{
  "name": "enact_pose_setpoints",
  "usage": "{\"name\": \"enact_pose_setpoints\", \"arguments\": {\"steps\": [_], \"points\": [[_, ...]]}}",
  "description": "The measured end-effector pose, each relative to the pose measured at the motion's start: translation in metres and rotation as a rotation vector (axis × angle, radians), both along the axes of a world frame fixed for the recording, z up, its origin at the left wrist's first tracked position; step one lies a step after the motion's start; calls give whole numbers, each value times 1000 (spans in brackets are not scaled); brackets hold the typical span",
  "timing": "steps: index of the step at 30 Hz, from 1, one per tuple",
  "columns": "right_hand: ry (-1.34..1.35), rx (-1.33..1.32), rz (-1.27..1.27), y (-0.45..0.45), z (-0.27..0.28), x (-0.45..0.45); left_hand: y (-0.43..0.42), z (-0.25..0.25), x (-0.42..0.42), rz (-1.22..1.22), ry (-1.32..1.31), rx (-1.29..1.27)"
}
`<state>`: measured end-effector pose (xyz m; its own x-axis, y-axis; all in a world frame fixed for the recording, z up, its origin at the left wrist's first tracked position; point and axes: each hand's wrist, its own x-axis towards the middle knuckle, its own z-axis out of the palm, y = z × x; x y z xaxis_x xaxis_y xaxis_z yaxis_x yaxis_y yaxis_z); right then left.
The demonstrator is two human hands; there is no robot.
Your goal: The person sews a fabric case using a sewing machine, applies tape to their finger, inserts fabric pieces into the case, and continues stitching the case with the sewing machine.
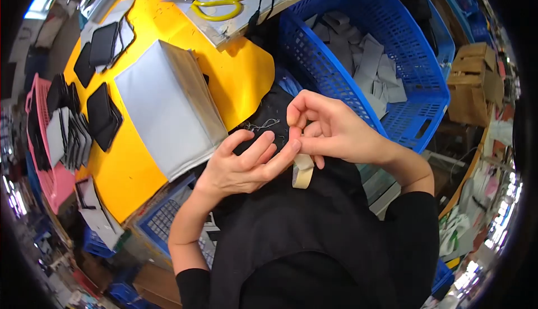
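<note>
My left hand is held palm up over my lap with its fingers apart and partly curled. One of its fingertips meets the pinched thumb and fingers of my right hand. A small roll of cream masking tape hangs just below my right fingers, with a loose flap of tape at its top. The exact grip on it is partly hidden by the fingers. Some loose thread ends lie on the dark cloth behind my hands.
On the yellow sheet stand a large grey-white block-shaped stack and black pouch-like pieces. A pink basket holds more pieces. Yellow-handled scissors lie on the table. A blue crate with grey scraps and a cardboard box stand right.
</note>
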<state>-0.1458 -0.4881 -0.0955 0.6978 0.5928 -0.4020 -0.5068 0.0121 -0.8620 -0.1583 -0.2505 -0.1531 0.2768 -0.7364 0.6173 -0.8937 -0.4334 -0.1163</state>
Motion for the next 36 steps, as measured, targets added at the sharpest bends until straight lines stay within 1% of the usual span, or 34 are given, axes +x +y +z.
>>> {"name": "enact_pose_setpoints", "arguments": {"steps": [1,4,7,8,11,12,15,16,19,21,24,28,32,33,35,36], "points": [[-16,32,-9,1,-6,-2,1,-2,-1,-20,-5,14],[-44,105,-26,5,-18,-5,1,-10,-6,17,90,-56],[7,209,-110,8,-22,-9,0,-11,-8,18,100,-91],[4,217,-115,8,-22,-10,0,-11,-8,24,104,-116],[-75,200,-241,6,-21,-16,2,-13,-9,26,89,-122],[-75,203,-239,5,-22,-16,2,-13,-9,31,83,-130],[-802,-84,-127,-1,-27,-15,2,-10,-7,35,78,-131],[-803,-79,-126,0,-30,-14,2,-9,-7,34,75,-131],[-1037,-157,-132,3,-37,-10,3,-6,-4,43,105,-153],[-1036,-156,-146,7,-41,-9,4,-4,-2,41,117,-159],[-1030,-159,-166,14,-45,-7,1,-5,-1,118,119,-156],[-1072,-169,-218,21,-48,-5,1,-5,-2,161,100,-169],[-1087,-82,-234,23,-50,-4,0,-7,-2,167,35,-163],[-1036,-81,-226,22,-48,-6,2,-7,-1,167,33,-161],[-934,-79,-208,19,-43,-10,9,-7,2,213,-41,-77],[-936,-77,-208,18,-39,-12,10,-7,3,237,-78,-36]]}}
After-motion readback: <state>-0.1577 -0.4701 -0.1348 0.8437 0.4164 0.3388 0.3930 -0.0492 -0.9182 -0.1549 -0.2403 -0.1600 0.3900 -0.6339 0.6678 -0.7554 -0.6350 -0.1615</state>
